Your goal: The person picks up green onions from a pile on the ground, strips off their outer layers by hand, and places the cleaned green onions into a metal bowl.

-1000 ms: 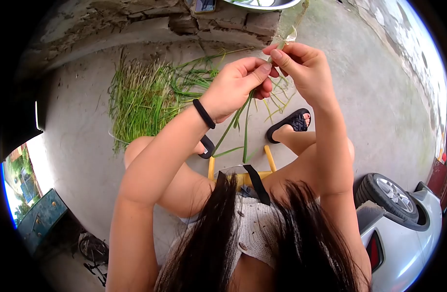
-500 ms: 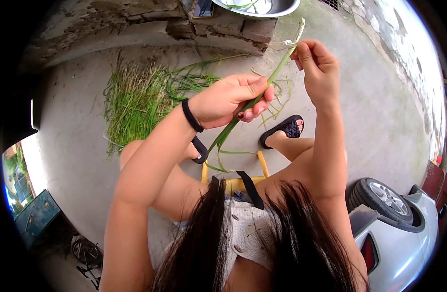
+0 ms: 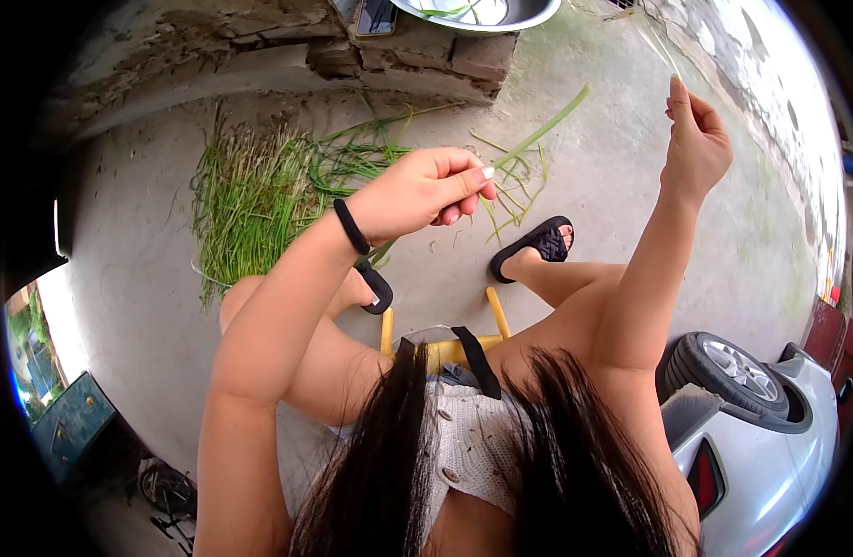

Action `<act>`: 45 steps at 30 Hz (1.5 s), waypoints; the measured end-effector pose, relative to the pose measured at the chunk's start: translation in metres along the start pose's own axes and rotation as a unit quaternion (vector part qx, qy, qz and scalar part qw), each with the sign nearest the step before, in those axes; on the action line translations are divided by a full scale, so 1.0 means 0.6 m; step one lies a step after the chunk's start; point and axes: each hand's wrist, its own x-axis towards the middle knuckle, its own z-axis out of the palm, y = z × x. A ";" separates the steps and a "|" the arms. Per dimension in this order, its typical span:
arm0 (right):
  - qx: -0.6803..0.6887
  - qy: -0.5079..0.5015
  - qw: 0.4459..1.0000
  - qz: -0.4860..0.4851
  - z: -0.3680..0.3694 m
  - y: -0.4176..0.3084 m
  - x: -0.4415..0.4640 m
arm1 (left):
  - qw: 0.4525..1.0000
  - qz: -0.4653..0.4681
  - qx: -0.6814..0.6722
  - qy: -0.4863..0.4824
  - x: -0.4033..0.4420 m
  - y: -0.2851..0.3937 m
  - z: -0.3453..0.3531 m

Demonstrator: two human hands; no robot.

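Note:
My left hand (image 3: 436, 190), with a black band at the wrist, is closed on a green stalk (image 3: 547, 125) that points up and right from the fingertips. My right hand (image 3: 694, 139) is raised at the right, its fingers pinched on a thin pale strip (image 3: 663, 48) that reaches up past the fingertips. The two hands are well apart. Left of my left hand, a pile of long green stalks (image 3: 255, 195) lies on the concrete floor. Some loose green pieces (image 3: 519, 190) are scattered on the floor between my hands.
A metal basin (image 3: 487, 17) with green leaves and a phone (image 3: 376, 17) rest on a brick ledge (image 3: 426, 70) at the top. Below are my sandaled feet and a yellow stool (image 3: 459, 351). A silver toy-like car (image 3: 770, 464) with a tyre stands lower right.
My right hand has come away from the stalk and moved right with a pale strip. My left hand has moved slightly left, still holding the green stalk.

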 end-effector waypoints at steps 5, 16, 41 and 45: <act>-0.096 -0.127 0.987 -0.036 0.029 0.029 -0.025 | 0.993 0.042 0.047 0.100 0.013 -0.008 0.001; 0.317 -0.415 0.836 0.169 0.066 -0.033 -0.100 | 0.980 0.081 0.090 0.156 0.013 -0.001 -0.001; 0.291 -0.299 0.886 0.202 0.092 -0.003 -0.110 | 0.937 0.191 -0.257 0.143 0.021 0.018 -0.047; 0.236 -0.523 0.793 0.206 0.125 -0.010 -0.194 | 0.887 0.213 -0.393 0.119 0.026 0.016 -0.069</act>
